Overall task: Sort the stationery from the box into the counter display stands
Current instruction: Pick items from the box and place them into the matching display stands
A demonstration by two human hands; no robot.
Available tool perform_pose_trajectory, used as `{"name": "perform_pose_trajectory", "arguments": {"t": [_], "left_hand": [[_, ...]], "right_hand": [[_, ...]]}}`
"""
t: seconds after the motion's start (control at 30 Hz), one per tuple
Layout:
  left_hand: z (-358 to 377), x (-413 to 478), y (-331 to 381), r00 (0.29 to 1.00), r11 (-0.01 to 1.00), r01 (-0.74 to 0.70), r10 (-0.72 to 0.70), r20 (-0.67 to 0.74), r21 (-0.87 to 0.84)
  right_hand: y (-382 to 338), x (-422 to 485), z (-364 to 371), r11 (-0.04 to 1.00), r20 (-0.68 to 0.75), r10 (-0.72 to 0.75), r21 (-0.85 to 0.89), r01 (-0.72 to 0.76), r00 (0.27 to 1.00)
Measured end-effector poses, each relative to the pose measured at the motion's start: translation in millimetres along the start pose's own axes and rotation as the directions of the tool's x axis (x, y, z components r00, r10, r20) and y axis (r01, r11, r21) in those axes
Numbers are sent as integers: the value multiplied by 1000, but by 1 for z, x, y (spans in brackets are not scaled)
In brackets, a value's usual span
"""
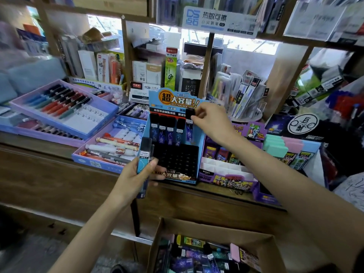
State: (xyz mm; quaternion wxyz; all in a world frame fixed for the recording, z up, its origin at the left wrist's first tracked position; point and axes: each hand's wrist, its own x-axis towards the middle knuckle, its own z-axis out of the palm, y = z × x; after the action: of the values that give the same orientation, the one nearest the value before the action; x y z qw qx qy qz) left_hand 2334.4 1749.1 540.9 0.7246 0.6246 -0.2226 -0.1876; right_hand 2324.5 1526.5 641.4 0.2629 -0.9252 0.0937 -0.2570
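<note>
Shelves (206, 62) crammed with boxed stationery fill the wall behind a long wooden table (59, 174), and along the table's top sit several slanted display trays. On the left, a purple tray (65, 115) holds rows of red, blue and black pens; beside it a blue tray (110, 146) carries white and orange pens. In the middle stands a blue cardboard display stand (177, 138) with a black pegged insert, most of its slots bare, and a back row of dark refill tubes (167, 131) upright in it. To its right a purple stand (226, 174) has white dividers, and pink and mint erasers (285, 146) lie further right. Below the table's edge an open cardboard box (206, 249) holds a jumble of small stationery packs. The right hand (212, 121) reaches to the top right of the blue stand, its fingertips pinched on the black cap of a tube (189, 123) at the end of the back row. The left hand (136, 176) is closed around a small bundle of tubes (145, 154), held upright just left of the stand's front.
</note>
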Motion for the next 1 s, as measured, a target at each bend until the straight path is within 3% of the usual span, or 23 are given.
{"name": "perform_pose_trajectory", "arguments": {"t": [0.2, 0.57, 0.83, 1.0], "left_hand": [[-1, 4, -1, 1000, 1000, -18, 18, -1, 12], [2, 7, -2, 1000, 1000, -30, 30, 0, -9], [6, 5, 0, 999, 999, -44, 45, 19, -21], [8, 5, 0, 998, 998, -54, 54, 21, -16]], "right_hand": [[6, 2, 22, 992, 38, -45, -115, 49, 998], [10, -4, 33, 998, 19, -25, -64, 26, 1000], [3, -1, 27, 897, 48, -122, -423, 131, 991], [-3, 7, 21, 879, 183, -45, -459, 126, 982]]}}
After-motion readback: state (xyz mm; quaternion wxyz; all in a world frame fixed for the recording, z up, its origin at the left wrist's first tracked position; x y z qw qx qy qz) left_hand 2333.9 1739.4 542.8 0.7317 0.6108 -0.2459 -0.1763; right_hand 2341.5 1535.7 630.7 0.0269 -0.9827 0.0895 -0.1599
